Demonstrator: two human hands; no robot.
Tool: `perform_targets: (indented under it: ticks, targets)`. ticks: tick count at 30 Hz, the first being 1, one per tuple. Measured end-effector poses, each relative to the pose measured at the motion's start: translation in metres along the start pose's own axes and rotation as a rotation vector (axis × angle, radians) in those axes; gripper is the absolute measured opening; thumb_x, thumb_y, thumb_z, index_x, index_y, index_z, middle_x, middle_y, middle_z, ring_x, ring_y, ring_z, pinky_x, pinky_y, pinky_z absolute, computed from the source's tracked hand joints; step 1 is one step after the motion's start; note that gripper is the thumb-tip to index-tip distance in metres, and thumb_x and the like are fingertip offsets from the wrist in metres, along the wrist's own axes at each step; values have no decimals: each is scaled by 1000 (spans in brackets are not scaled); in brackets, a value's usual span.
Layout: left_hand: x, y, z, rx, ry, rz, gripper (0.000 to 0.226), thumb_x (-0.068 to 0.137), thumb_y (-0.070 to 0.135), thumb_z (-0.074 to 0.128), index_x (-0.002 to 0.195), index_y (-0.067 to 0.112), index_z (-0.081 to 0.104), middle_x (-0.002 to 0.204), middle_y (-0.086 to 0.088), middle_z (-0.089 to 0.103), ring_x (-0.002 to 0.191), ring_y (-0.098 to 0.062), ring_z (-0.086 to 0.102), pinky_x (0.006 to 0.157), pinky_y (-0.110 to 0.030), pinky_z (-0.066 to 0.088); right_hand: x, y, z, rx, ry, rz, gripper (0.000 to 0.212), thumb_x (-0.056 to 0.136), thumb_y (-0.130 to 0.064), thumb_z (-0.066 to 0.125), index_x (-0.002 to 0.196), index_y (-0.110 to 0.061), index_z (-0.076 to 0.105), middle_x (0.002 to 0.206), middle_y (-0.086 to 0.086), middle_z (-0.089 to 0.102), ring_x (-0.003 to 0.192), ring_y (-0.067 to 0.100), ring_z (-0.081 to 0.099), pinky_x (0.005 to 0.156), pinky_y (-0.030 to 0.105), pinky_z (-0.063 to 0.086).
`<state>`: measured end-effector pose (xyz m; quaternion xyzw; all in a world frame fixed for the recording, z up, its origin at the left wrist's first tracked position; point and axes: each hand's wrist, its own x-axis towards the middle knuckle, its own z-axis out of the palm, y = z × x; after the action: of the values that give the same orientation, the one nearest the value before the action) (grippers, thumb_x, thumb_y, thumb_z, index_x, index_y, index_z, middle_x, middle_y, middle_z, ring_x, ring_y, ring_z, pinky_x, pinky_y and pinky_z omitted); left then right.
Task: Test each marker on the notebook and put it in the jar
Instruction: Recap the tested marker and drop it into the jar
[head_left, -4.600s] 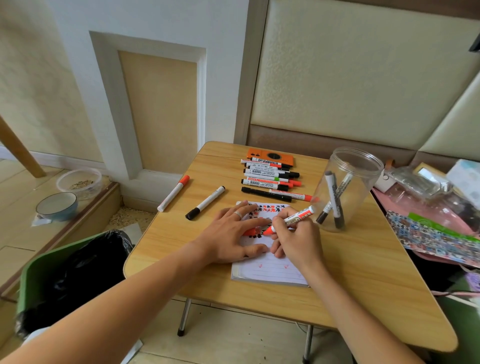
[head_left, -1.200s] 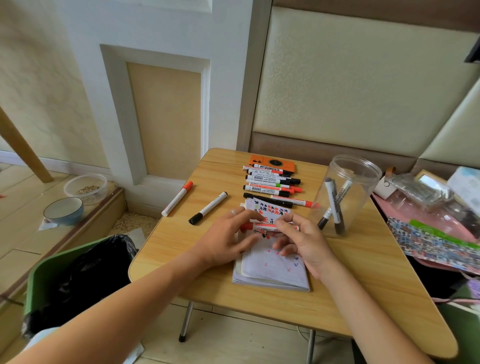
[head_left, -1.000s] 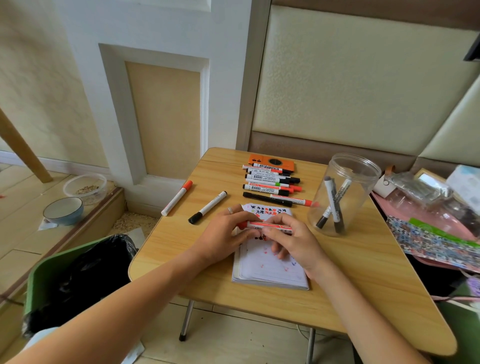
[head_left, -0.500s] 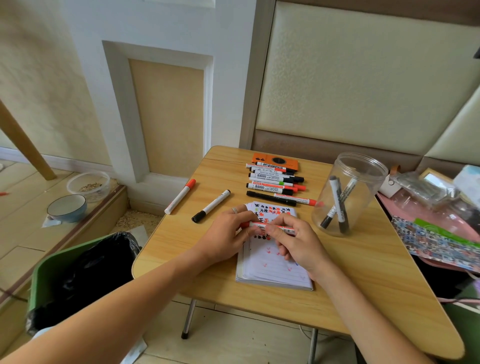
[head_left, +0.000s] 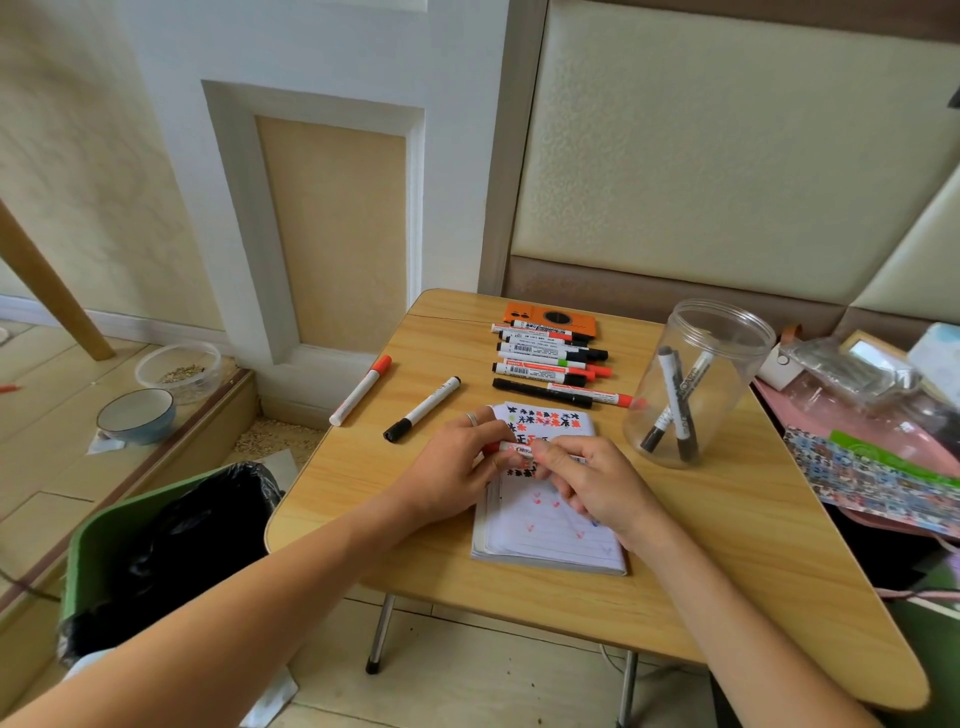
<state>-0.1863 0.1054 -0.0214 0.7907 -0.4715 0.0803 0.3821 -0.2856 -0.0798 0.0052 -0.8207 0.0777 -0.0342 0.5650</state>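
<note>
Lying level above the notebook (head_left: 545, 525), a red marker (head_left: 519, 448) is pinched at either end by the left hand (head_left: 457, 473) and right hand (head_left: 587, 478), probably for capping, so it can be dropped into the jar (head_left: 696, 384) nearby.

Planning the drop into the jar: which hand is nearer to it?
Right. The right hand is beside the jar, on the marker; the left hand lies beyond it.
</note>
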Motion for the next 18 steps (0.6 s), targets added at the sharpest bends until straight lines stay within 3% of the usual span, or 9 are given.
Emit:
perform_targets:
  ticks: [3, 5, 8, 13, 18]
  targets:
    - [0, 1, 1, -12, -19, -52, 23, 100, 34, 58, 114, 17, 64, 105, 6, 50, 90, -1, 50, 77, -8, 38, -1, -3, 1, 58, 67, -10, 17, 101, -29, 63, 95, -14, 68, 64, -1, 56, 50, 10, 46, 44, 20, 35]
    - [1, 3, 1, -18, -57, -79, 21, 101, 27, 55, 120, 21, 58, 109, 7, 46, 96, -5, 45, 83, -9, 34, 2, -7, -1, 159, 132, -11, 7, 102, -15, 57, 103, -12, 64, 73, 5, 60, 58, 13, 54, 51, 24, 42]
    - [1, 5, 0, -29, -71, -113, 20, 101, 17, 48, 120, 22, 50, 108, 7, 46, 96, -8, 44, 81, -15, 34, 9, -10, -8, 264, 203, -73, 11, 98, 0, 53, 103, -5, 61, 90, 10, 63, 69, 21, 62, 60, 29, 51]
    - [0, 4, 2, -23, -86, -56, 14, 105, 26, 48, 113, 16, 53, 101, 3, 52, 89, -12, 45, 74, -24, 33, 6, -11, -6, 212, 155, -129, 5, 99, -5, 63, 102, -2, 64, 91, 13, 66, 74, 19, 67, 67, 25, 57]
    - [0, 3, -1, -46, -62, -86, 26, 104, 30, 51, 126, 21, 61, 114, 3, 59, 103, -7, 52, 85, -17, 42, 3, -3, 0, 190, 88, -113, 16, 92, -5, 74, 105, -4, 66, 83, 4, 69, 70, 15, 64, 68, 25, 56]
